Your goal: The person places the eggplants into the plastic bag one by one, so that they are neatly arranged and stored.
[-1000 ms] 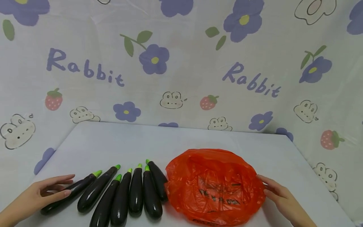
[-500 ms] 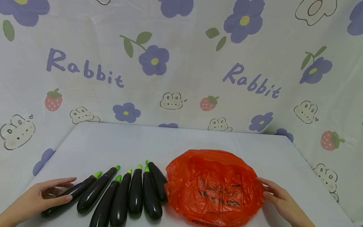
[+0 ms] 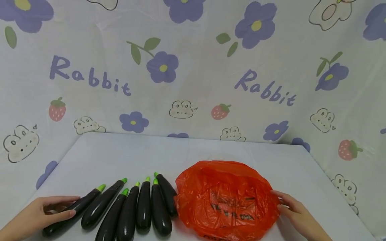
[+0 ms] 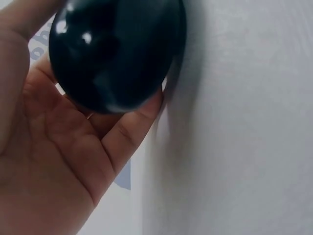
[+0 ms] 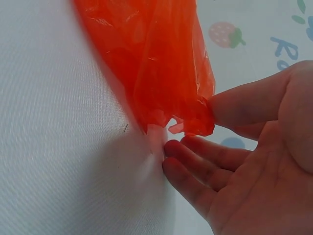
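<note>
At the left of the head view, my left hand (image 3: 39, 213) holds the outermost dark eggplant (image 3: 86, 202), thumb on its near side and fingers on the far side. The left wrist view shows the rounded, glossy end of this eggplant (image 4: 117, 54) within the curve of the hand. Beside it lie several more black eggplants (image 3: 144, 209) with bright green stems, fanned out in a row. A puffed red plastic bag (image 3: 226, 197) with dark print sits right of them. My right hand (image 3: 297, 214) pinches its right edge, while the lower fingers (image 5: 188, 183) stay off the plastic.
Everything lies on a white tabletop (image 3: 144, 150). Behind it hangs a pale cloth (image 3: 199, 67) printed with purple flowers, strawberries and rabbits. The eggplant nearest the bag (image 3: 167, 194) lies right at the bag's left edge.
My left hand has come down and closed in around the outermost eggplant. The right hand stays at the bag's edge. The whole head view has shifted slightly.
</note>
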Demonstrator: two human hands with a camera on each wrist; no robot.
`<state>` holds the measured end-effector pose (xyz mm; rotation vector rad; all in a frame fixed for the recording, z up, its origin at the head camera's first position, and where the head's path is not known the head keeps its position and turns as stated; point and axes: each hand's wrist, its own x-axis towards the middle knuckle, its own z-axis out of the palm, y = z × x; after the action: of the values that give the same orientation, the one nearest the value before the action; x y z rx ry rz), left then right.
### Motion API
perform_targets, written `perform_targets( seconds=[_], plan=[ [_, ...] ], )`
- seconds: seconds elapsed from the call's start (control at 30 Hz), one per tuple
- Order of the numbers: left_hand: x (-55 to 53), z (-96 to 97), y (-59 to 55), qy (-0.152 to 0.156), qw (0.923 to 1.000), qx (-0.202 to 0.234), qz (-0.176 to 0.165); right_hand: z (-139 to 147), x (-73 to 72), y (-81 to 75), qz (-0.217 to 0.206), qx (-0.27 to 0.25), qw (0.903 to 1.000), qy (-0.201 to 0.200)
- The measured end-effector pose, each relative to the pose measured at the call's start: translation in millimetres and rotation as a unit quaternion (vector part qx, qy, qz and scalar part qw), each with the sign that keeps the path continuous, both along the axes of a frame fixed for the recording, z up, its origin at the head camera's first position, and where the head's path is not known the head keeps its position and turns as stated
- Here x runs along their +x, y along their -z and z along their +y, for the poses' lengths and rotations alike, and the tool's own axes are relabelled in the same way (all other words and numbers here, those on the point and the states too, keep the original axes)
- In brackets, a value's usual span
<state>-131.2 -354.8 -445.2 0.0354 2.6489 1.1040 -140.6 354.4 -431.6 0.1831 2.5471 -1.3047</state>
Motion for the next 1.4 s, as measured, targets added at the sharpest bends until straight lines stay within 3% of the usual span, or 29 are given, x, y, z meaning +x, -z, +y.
perform_targets(
  seconds=[0.67, 0.9, 1.17, 1.4],
  plan=[
    [0.3, 0.0, -3.6, -0.005, 0.9991, 0.001, 0.042, 0.4, 0.9, 2.2, 0.016, 0.017, 0.9995, -0.020],
    [0.2, 0.5, -5.2, -0.017, 0.9983, -0.007, 0.055, 0.0, -0.5, 2.2, 0.012, 0.019, 0.9996, -0.017],
    [0.8, -0.1, -2.9, -0.042, 0.9969, 0.012, 0.066, -0.1, 0.9, 1.4, -0.002, 0.014, 0.9998, -0.015],
    [-1.0, 5.2, -7.3, -0.054, 0.9954, 0.019, 0.077, -2.8, 1.8, 1.9, -0.008, 0.013, 0.9999, -0.007]
  ],
)
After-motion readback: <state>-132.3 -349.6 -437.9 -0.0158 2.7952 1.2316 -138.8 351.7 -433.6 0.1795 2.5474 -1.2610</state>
